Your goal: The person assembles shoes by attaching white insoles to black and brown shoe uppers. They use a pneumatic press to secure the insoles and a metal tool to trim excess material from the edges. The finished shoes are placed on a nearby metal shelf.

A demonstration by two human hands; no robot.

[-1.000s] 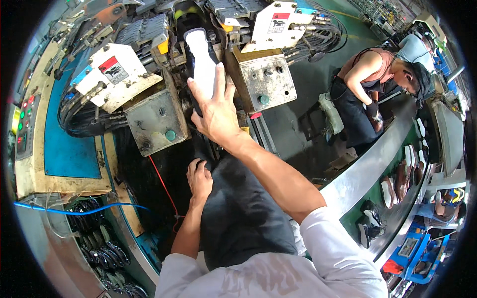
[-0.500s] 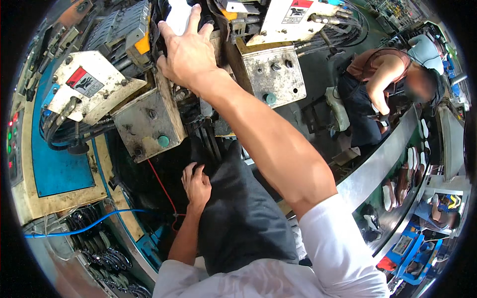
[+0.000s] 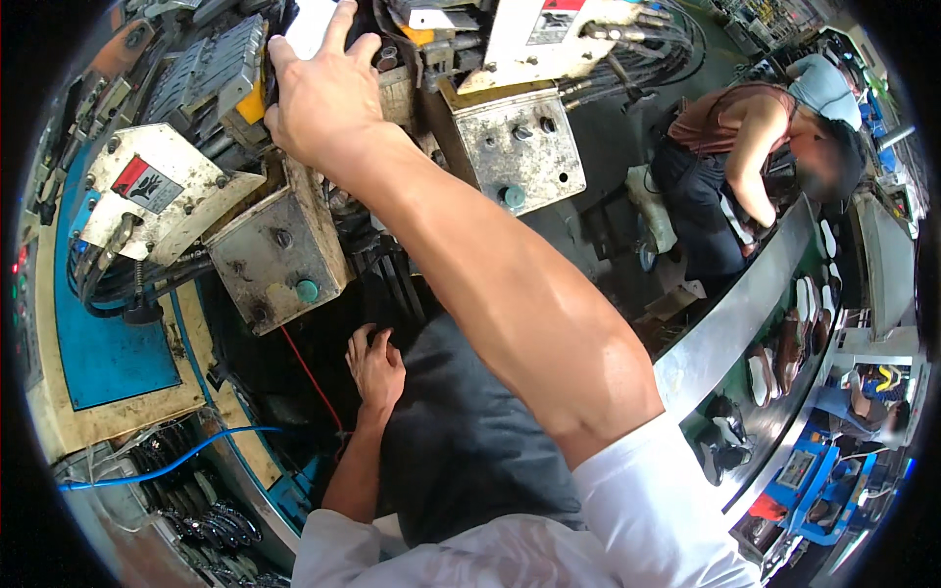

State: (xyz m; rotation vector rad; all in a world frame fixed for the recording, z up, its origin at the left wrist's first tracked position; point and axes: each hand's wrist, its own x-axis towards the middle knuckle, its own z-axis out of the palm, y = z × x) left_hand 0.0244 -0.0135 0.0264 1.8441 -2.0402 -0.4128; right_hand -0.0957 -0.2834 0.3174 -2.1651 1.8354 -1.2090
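At the left of the frame, a blue panel [image 3: 113, 338] is set in the machine's cream frame, with a blue hose [image 3: 201, 453] crossing below it. Further right, a grimy metal control box [image 3: 260, 260] carries a green button [image 3: 307, 291]. At the top, left of centre, lies the white shoe sole [image 3: 308, 27], partly hidden by the right hand [image 3: 328, 98], whose fingers are spread over it; whether they grip it, I cannot tell. Below, the left hand [image 3: 377, 372] is loosely half-curled beside the dark trousers [image 3: 470, 441], nothing visible in it. At right, a co-worker [image 3: 730, 127] bends over a metal-edged bench [image 3: 720, 353], where brown shoes [image 3: 789, 358] stand.
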